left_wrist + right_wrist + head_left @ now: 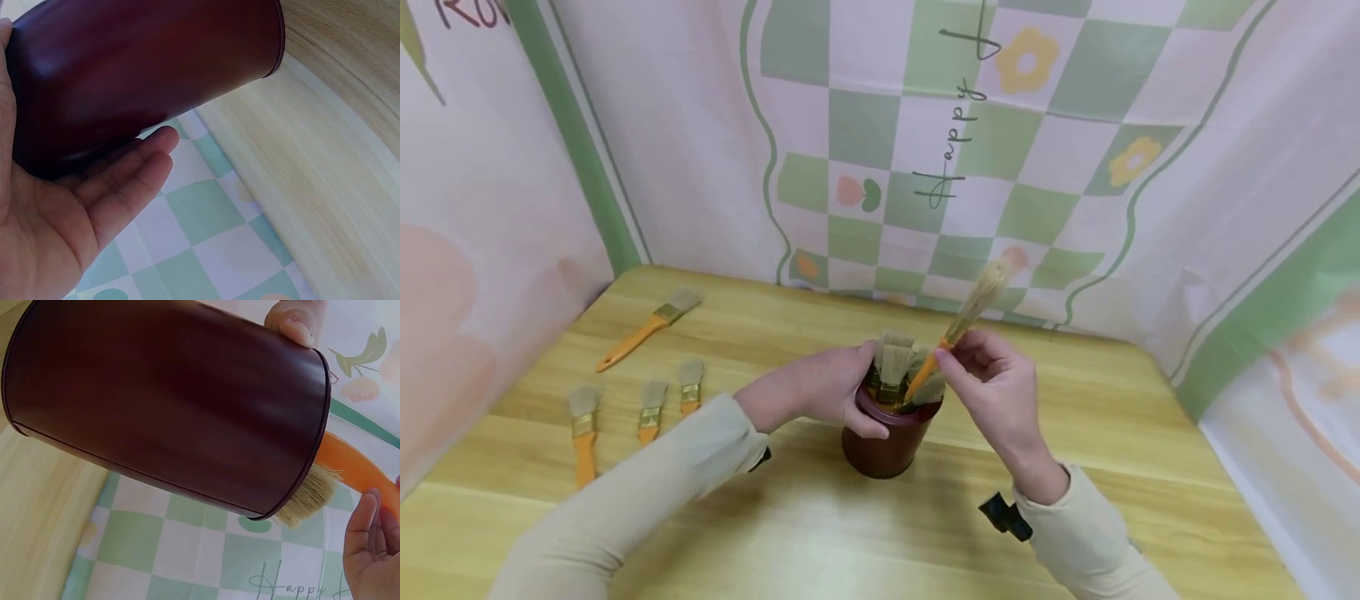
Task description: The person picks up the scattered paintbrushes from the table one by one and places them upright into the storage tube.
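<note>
A dark red cup [883, 450] stands upright on the table, holding several flat paintbrushes [895, 358] with bristles up. My left hand [823, 387] grips the cup near its rim, thumb on the near side; in the left wrist view its fingers lie along the dark wall [150, 62]. Between thumb and fingers, my right hand [1000, 396] pinches the orange handle of another paintbrush [973, 304]. This brush leans to the right with bristles up, its handle end inside the cup's mouth. In the right wrist view the orange handle [350, 462] passes behind the cup's rim.
On the wooden table [760, 550], several more orange-handled paintbrushes lie at the left, one [643, 333] farther back and others [583, 425] near my left forearm, which partly covers some. A checked cloth [865, 125] hangs along the back edge, with further cloth at both sides.
</note>
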`<state>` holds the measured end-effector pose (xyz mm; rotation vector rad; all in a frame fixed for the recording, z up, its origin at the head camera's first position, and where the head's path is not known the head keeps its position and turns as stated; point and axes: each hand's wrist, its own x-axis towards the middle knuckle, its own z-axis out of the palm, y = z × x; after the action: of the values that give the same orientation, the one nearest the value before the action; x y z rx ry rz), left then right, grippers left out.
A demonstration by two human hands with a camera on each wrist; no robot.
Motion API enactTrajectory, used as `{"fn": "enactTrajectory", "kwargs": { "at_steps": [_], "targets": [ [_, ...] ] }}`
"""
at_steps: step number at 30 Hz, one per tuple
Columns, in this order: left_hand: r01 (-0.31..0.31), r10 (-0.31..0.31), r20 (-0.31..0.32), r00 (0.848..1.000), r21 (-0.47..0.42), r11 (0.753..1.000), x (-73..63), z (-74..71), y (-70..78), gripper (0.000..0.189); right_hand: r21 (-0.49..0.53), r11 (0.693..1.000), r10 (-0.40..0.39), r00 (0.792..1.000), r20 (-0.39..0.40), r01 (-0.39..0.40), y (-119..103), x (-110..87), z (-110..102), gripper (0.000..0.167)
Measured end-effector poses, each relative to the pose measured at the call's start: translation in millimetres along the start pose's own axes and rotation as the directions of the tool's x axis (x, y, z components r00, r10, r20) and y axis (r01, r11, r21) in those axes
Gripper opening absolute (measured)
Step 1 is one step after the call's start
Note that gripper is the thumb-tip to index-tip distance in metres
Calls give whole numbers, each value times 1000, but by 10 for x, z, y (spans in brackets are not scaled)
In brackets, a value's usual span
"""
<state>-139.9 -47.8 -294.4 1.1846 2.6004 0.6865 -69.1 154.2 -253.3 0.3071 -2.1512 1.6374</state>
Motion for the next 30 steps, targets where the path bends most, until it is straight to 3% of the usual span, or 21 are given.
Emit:
{"fn": "enactTrajectory", "kwargs": {
  "at_steps": [7,17,30],
  "targets": [
    [4,-4,-14,1000,-43,999,-38,1,-26,95,-69,998,7,999,39,-5,4,2,29,10],
    [27,-27,-2,1000,-29,999,-38,10,-2,93,-49,998,51,998,36,-49,37,-33,19,11],
    [26,-26,11,1000,-17,1000,-11,36,30,95,-120,986,123,990,74,-114,50,-96,-25,13]
  ]
}}
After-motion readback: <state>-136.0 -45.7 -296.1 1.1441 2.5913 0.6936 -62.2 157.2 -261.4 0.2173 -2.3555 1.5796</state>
